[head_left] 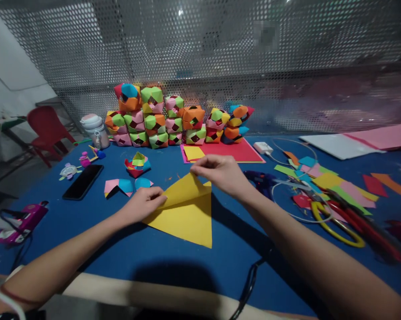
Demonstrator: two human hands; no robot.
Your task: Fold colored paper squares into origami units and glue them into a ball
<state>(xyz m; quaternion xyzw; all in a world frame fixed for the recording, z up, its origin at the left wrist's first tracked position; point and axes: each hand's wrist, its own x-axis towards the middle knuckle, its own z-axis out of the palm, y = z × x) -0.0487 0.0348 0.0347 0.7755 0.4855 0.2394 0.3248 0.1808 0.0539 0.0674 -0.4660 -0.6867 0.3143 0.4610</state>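
Note:
A yellow sheet of paper (190, 218) lies on the blue table in front of me, with its far part folded up and over. My left hand (147, 202) pinches the sheet's left corner between thumb and fingers, close to the tabletop. At the raised far corner, my right hand (216, 173) grips the flap by its tip, fingers closed. Left of the sheet are folded pink and blue paper pieces (120, 186) and a partly assembled multicoloured paper shape (137, 164).
Stacked paper balls (153, 120) line the back near a perforated metal screen (200, 53). On the right are yellow-handled scissors (336, 229), a glue gun (260, 180), a white cable and paper scraps (330, 180). A phone (83, 182) and purple power strip (30, 222) lie left.

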